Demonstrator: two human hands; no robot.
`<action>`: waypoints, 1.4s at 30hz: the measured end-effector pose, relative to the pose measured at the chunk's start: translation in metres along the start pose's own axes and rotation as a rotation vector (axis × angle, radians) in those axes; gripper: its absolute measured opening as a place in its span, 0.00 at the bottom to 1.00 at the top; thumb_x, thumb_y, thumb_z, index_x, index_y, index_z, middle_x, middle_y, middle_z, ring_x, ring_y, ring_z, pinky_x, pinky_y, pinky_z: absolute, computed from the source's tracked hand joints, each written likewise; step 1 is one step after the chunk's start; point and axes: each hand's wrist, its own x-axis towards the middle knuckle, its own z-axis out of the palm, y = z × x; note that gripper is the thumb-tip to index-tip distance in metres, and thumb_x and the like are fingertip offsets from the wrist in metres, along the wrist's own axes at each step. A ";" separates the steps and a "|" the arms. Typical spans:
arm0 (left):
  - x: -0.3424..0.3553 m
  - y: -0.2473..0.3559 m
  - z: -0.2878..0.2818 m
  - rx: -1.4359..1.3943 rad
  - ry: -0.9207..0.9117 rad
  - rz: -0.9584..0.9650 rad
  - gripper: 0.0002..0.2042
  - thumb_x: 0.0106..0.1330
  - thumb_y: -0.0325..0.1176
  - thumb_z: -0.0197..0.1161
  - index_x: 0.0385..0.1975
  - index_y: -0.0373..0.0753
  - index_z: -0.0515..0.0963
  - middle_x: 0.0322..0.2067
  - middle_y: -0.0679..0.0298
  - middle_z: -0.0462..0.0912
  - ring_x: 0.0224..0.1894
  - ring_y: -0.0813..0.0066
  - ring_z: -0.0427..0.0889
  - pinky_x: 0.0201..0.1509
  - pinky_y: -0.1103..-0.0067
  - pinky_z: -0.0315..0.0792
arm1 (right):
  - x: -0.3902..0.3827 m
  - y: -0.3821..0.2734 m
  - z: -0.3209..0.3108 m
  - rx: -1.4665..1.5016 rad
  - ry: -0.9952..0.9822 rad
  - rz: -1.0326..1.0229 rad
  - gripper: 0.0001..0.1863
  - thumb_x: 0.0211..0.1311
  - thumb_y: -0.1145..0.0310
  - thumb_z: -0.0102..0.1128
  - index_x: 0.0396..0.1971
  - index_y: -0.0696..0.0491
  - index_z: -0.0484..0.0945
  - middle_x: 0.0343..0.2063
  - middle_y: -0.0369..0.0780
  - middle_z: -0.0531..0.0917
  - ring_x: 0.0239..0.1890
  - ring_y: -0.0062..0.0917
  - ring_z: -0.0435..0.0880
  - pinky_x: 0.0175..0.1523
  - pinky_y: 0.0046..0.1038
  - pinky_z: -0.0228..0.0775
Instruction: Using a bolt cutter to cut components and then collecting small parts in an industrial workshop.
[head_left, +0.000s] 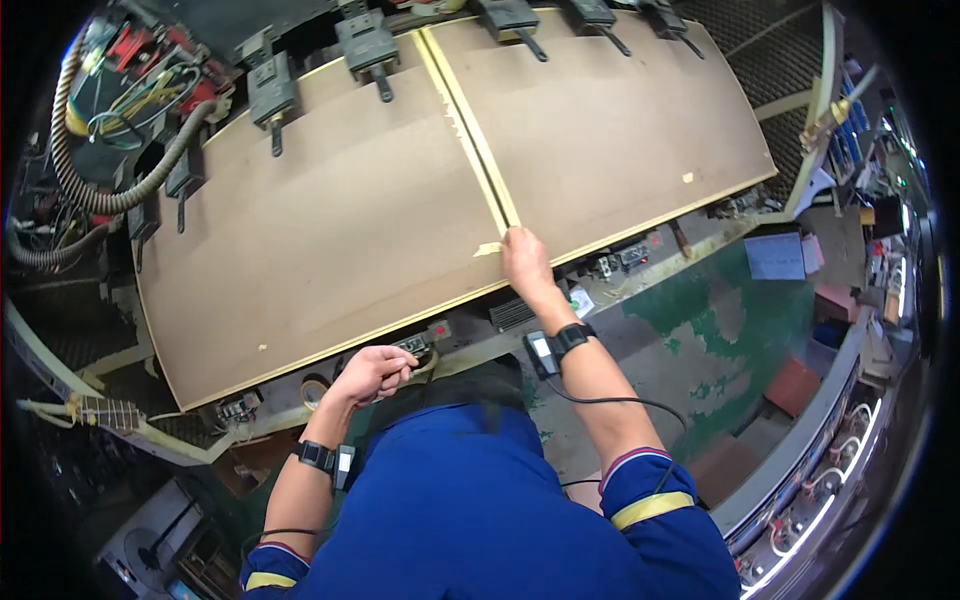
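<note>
Two flat brown boards with yellow taped edges lie side by side, the left board (pixel 300 220) and the right board (pixel 610 130). A narrow dark gap between them is lined with yellow tape (pixel 463 120), ragged in places. My right hand (pixel 526 262) is closed at the near end of this gap, over the boards' front edge; what its fingers hold is hidden. A torn bit of yellow tape (pixel 487 249) lies just left of it. My left hand (pixel 375 375) is closed in a pinch just off the left board's front edge; anything in it is too small to name.
Black clamps (pixel 367 42) with handles reach over the boards' far edge. A ribbed hose (pixel 70 150) curves at the far left. Below the front edge runs a metal frame rail (pixel 640 285) with small fittings. A tape roll (pixel 314 390) sits near my left hand.
</note>
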 end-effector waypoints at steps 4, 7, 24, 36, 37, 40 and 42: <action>0.004 -0.001 -0.011 -0.072 0.040 0.001 0.12 0.76 0.33 0.53 0.33 0.33 0.78 0.18 0.68 0.74 0.15 0.84 0.61 0.19 0.83 0.56 | 0.016 -0.007 -0.011 0.005 -0.112 0.028 0.05 0.57 0.73 0.62 0.28 0.59 0.78 0.31 0.54 0.81 0.38 0.52 0.82 0.45 0.48 0.76; 0.006 -0.005 -0.017 -0.101 0.086 0.029 0.16 0.76 0.37 0.55 0.27 0.36 0.78 0.16 0.70 0.72 0.15 0.83 0.61 0.20 0.83 0.57 | 0.030 -0.010 -0.016 -0.050 -0.189 0.032 0.06 0.55 0.72 0.60 0.25 0.60 0.81 0.31 0.55 0.83 0.38 0.52 0.84 0.46 0.47 0.78; 0.070 -0.003 -0.014 -0.189 0.007 0.099 0.19 0.78 0.43 0.50 0.30 0.34 0.78 0.19 0.70 0.73 0.18 0.85 0.62 0.20 0.84 0.58 | 0.003 -0.042 -0.020 0.603 -0.442 0.434 0.04 0.56 0.75 0.61 0.26 0.61 0.79 0.20 0.35 0.81 0.20 0.19 0.82 0.28 0.22 0.75; 0.173 0.048 0.148 0.047 0.115 0.151 0.23 0.78 0.51 0.48 0.27 0.41 0.78 0.13 0.75 0.65 0.12 0.85 0.57 0.15 0.84 0.51 | -0.026 -0.010 -0.105 0.636 -0.563 0.230 0.08 0.58 0.69 0.64 0.34 0.58 0.84 0.23 0.45 0.85 0.24 0.26 0.85 0.31 0.29 0.76; 0.183 0.048 0.157 0.052 0.115 0.155 0.23 0.78 0.51 0.48 0.27 0.41 0.78 0.13 0.75 0.65 0.12 0.85 0.57 0.15 0.84 0.51 | -0.018 0.009 -0.124 0.695 -0.567 0.302 0.08 0.60 0.70 0.63 0.35 0.58 0.84 0.23 0.43 0.86 0.23 0.24 0.85 0.30 0.27 0.76; 0.214 0.058 0.203 0.149 0.042 0.057 0.22 0.79 0.48 0.49 0.20 0.44 0.70 0.13 0.76 0.61 0.13 0.85 0.54 0.15 0.84 0.49 | 0.013 0.156 -0.157 0.456 -0.176 0.247 0.08 0.62 0.69 0.62 0.37 0.56 0.85 0.29 0.44 0.87 0.31 0.26 0.87 0.37 0.30 0.79; 0.224 0.060 0.227 -0.025 0.045 0.009 0.24 0.79 0.47 0.49 0.17 0.46 0.62 0.14 0.74 0.59 0.14 0.84 0.52 0.16 0.83 0.47 | 0.045 0.239 -0.205 0.262 -0.005 0.414 0.07 0.62 0.72 0.59 0.37 0.56 0.83 0.29 0.45 0.86 0.34 0.29 0.87 0.42 0.33 0.78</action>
